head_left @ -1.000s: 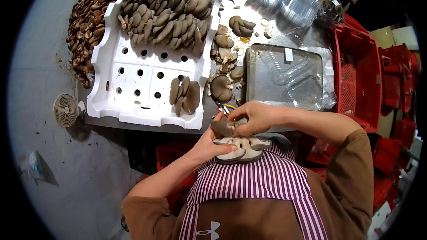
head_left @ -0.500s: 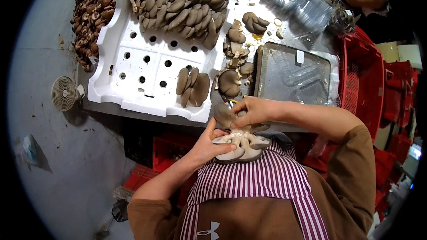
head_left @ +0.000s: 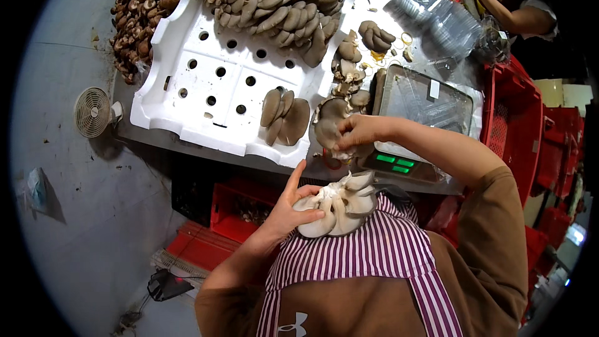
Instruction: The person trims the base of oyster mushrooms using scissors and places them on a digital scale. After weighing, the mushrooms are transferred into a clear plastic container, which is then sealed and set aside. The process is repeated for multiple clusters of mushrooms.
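Note:
My left hand (head_left: 293,212) grips an oyster mushroom cluster (head_left: 340,212), its pale gills and stems turned up, close against my striped apron. The left forefinger sticks out; the thumb presses on the gills. Farther forward, my right hand (head_left: 362,132) pinches a grey oyster mushroom piece (head_left: 327,130) over the table's near edge. Beyond that piece lies a row of oyster mushrooms (head_left: 349,73) beside a white foam crate (head_left: 187,112). Inside the crate, a big heap of oyster mushrooms (head_left: 274,6) fills the far part, and a small cluster (head_left: 290,118) sits at its near right corner.
A scale (head_left: 399,165) with a green lit display and a tray on top stands right of my right hand. Clear plastic boxes (head_left: 430,3) are stacked behind it. Red crates (head_left: 515,118) stand at right, brown mushrooms (head_left: 143,12) lie far left, near a fan (head_left: 93,112). Another person's arm (head_left: 505,15) shows top right.
My right hand has moved forward, away from the cluster, with a mushroom piece between its fingers. The left hand still holds the cluster. The scale's lit display has come into view.

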### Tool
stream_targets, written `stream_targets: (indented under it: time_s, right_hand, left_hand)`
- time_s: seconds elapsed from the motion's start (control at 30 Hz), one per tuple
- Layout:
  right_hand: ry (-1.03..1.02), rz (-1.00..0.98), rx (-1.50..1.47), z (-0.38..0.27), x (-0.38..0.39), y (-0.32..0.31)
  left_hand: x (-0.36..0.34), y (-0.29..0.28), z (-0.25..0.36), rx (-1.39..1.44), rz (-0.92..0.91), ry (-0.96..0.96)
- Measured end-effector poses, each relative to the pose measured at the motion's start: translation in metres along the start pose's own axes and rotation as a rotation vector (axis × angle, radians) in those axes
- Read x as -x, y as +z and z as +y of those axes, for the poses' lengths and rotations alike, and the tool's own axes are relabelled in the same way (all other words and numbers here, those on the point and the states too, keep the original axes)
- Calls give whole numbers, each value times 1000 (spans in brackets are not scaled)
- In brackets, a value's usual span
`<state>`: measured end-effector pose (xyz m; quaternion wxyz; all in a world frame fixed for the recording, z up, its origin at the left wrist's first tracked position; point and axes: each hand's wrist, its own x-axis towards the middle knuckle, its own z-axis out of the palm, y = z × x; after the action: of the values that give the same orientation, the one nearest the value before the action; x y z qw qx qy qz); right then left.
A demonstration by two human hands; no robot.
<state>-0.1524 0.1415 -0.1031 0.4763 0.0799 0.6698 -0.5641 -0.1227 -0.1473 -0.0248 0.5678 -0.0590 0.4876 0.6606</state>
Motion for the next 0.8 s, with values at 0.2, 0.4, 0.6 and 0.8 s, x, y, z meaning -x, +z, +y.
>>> stream_targets:
  time_s: [0.2,0.4,0.6,0.8]
  right_hand:
    - [-40,-35,776,26,-37,8]
    - [77,-21,990,10,-64,8]
    - [-110,382,928,-2,-15,-3]
    - [-499,203,-42,-26,58,-5]
  left_hand:
    - [-19,-20,-28,474,-143,-39]
    - [-20,-5,-51,2239,-268,-307]
    - [-77,14,-34,2832,-584,-3189]
    - [-75,34,-15,2996,-475,-3092]
